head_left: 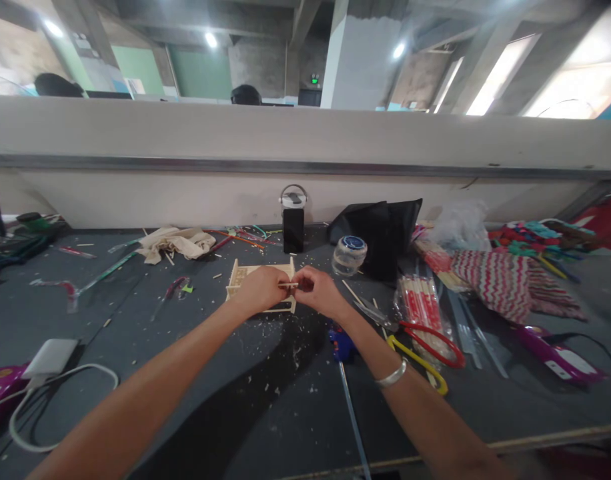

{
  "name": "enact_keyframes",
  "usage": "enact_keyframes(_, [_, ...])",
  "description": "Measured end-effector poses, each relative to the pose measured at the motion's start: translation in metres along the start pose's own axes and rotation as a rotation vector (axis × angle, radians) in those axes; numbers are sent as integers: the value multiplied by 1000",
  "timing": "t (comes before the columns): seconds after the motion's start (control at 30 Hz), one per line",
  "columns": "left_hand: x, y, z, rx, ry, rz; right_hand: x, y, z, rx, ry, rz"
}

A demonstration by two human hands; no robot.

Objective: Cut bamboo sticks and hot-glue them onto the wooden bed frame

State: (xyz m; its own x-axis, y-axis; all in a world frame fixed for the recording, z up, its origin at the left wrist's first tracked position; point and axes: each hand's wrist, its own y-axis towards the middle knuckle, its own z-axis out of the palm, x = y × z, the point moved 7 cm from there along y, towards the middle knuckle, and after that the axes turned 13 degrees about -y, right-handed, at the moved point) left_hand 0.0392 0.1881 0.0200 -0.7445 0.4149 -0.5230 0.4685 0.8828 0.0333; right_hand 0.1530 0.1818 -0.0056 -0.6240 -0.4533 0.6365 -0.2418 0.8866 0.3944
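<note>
A small frame of pale wooden sticks (233, 273) lies on the dark table (185, 400), partly covered by my hands. My left hand (266, 288) is closed on a short wooden stick (288, 285) above the frame's right part. Close beside it, my right hand (319, 291) has its fingers pinched together at the stick's other end; what they hold is too small to make out. Just below my right wrist is a blue glue gun (341, 345). A black phone (293, 231) stands upright behind the frame.
To the right are a clear jar (350, 256), scissors with red handles (435, 343), yellow-handled scissors (420, 367), packaged sticks (421, 307) and a striped knit cloth (495, 280). A beige cloth (178, 244) lies back left. A white adapter (50, 358) with cable sits front left.
</note>
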Motion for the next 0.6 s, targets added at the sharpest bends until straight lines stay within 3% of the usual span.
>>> enact_keyframes(0.3, [0,1,-1,-3,-17,37,0,2,-1,56,50,12])
enact_keyframes(0.6, [2,3,0,8,-71,47,1,-4,-5,-1,36,5])
